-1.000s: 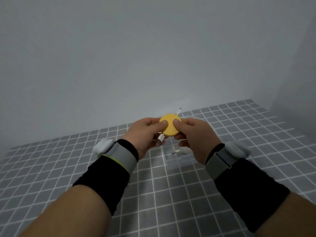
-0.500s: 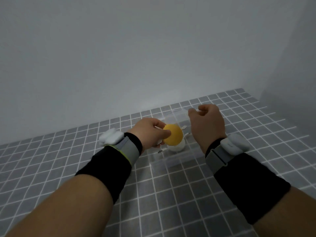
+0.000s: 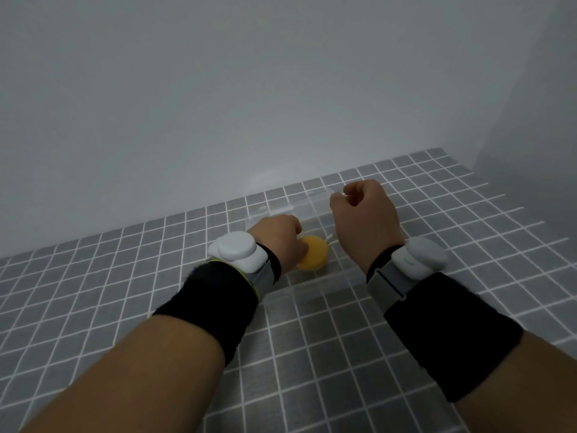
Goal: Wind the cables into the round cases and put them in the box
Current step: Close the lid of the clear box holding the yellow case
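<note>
Head view: both forearms reach out over a grey gridded table (image 3: 125,276) that stands against a plain grey wall (image 3: 249,89). The left hand (image 3: 278,239) is lowered into a clear box (image 3: 315,287), back of the hand up, with its fingers closed on the left rim of the yellow round case (image 3: 313,257). The case sits low inside the box, near the middle, tilted a little toward the camera. A short white cable end (image 3: 329,244) pokes out at its upper right edge. The right hand (image 3: 365,217) is held higher, above the far right corner of the box, and does not touch the case. Its fingers are curled into the palm and the thumb lies against the forefinger beside a pale, clear edge. Whether it pinches that edge I cannot tell. Each wrist carries a white device (image 3: 237,254) on a grey strap, with a black band (image 3: 212,307) behind it on the forearm.
</note>
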`<action>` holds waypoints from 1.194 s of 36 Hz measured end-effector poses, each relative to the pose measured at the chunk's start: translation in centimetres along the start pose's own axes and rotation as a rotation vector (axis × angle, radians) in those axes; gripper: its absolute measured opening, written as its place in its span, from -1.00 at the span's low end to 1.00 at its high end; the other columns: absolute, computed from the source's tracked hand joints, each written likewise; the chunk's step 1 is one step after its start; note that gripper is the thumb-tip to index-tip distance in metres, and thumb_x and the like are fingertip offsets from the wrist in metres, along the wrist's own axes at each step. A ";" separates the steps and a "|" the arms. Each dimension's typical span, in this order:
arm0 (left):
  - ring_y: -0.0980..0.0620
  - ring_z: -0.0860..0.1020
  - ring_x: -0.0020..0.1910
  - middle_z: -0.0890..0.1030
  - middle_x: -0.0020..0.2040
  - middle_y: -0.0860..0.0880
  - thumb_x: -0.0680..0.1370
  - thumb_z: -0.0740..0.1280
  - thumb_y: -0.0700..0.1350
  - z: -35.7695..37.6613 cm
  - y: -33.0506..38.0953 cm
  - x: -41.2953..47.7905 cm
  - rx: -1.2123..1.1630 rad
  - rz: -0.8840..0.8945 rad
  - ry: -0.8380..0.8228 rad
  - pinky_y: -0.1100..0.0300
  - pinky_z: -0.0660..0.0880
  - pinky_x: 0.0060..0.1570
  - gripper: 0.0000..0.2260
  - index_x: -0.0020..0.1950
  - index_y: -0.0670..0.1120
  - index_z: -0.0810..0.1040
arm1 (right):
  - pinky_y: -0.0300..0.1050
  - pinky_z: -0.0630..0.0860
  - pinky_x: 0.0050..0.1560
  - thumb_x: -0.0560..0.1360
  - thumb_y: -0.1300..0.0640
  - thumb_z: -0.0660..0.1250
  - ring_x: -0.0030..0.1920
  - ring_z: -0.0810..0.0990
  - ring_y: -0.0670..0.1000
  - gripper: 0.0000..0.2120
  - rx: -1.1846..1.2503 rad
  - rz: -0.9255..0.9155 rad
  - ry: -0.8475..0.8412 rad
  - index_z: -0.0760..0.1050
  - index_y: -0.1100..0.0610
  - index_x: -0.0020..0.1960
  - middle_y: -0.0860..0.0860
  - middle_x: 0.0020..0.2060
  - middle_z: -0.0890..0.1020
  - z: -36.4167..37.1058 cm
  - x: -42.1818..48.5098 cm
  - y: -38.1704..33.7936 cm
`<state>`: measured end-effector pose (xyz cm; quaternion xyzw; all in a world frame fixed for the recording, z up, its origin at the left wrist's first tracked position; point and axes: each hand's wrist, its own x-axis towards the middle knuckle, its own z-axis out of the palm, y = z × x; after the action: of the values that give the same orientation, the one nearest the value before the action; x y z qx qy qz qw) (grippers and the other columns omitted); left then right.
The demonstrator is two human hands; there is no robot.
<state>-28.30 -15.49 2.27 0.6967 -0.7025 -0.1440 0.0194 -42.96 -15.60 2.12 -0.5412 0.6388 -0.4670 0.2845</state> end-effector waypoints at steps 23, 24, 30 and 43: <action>-0.21 0.64 0.06 0.63 0.15 -0.11 0.33 0.42 0.21 -0.2 -4.7 -2.9 -1.526 -0.580 0.140 -0.18 0.60 0.08 -0.34 0.35 -0.07 0.47 | 0.07 0.45 0.22 0.52 -0.16 0.24 0.05 0.53 0.22 -0.52 -0.086 0.116 -0.216 0.56 0.29 -0.04 0.20 -0.01 0.61 0.3 5.0 1.3; -0.20 0.64 0.05 0.63 0.14 -0.10 0.38 0.42 0.20 -0.3 -4.8 -2.9 -1.534 -0.580 0.144 -0.17 0.60 0.07 -0.41 0.32 -0.07 0.49 | 0.08 0.47 0.15 0.46 -0.20 0.23 -0.01 0.53 0.23 -0.51 -0.053 0.111 -0.205 0.55 0.26 -0.12 0.20 -0.11 0.60 0.2 4.7 1.2; -0.22 0.60 0.11 0.56 0.21 -0.03 0.59 0.30 0.16 -0.5 -5.2 -3.1 -1.540 -0.536 0.145 -0.24 0.55 0.15 -0.76 -0.05 0.00 0.49 | 0.18 0.55 0.06 0.44 -0.25 0.27 0.01 0.62 0.26 -0.41 0.104 0.199 -0.220 0.54 0.31 0.02 0.16 -0.12 0.58 -0.9 4.4 1.2; -0.25 0.59 0.15 0.57 0.17 -0.05 0.58 0.09 0.37 -1.0 -4.8 -2.9 -1.757 -0.439 0.152 -0.33 0.56 0.06 -0.45 0.17 -0.01 0.60 | 0.06 0.45 0.15 0.55 -0.44 -0.06 0.11 0.55 0.08 -0.35 0.384 0.309 -0.228 0.63 -0.01 0.04 0.00 0.11 0.60 -1.7 3.8 0.9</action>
<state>-23.35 -12.75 2.61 0.5568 -0.1881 -0.5819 0.5621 -45.81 -18.73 2.49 -0.4228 0.5774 -0.4665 0.5199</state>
